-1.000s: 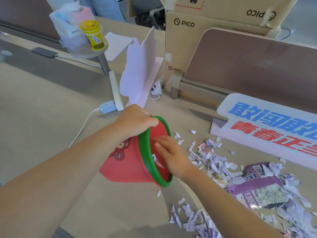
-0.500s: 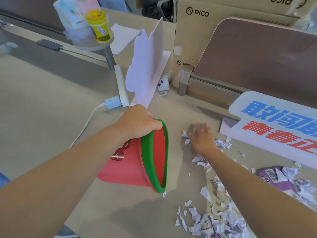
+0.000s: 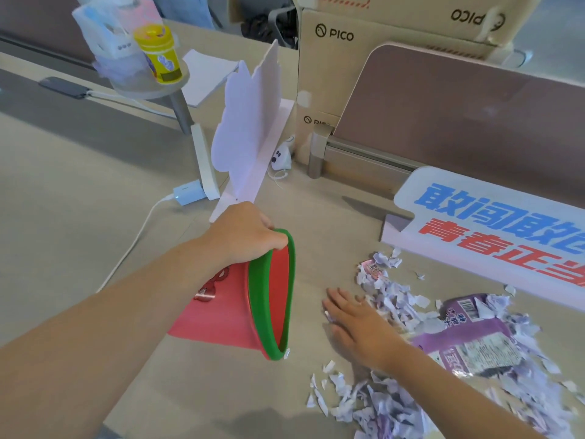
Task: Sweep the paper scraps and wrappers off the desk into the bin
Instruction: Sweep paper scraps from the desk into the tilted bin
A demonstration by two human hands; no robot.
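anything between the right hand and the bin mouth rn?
Head view: nothing. Between the right hand, flat on the desk, and the bin rim held by the left hand is bare desktop; scraps lie behind the hand.

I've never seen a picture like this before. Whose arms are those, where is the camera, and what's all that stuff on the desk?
The camera sits on a person's head, so you see their own two arms. The left hand has a grip on the rim of a red bin with a green edge, tipped on its side. The right hand lies flat and open on the desk, beside torn paper scraps and a purple wrapper, ready to push them in.
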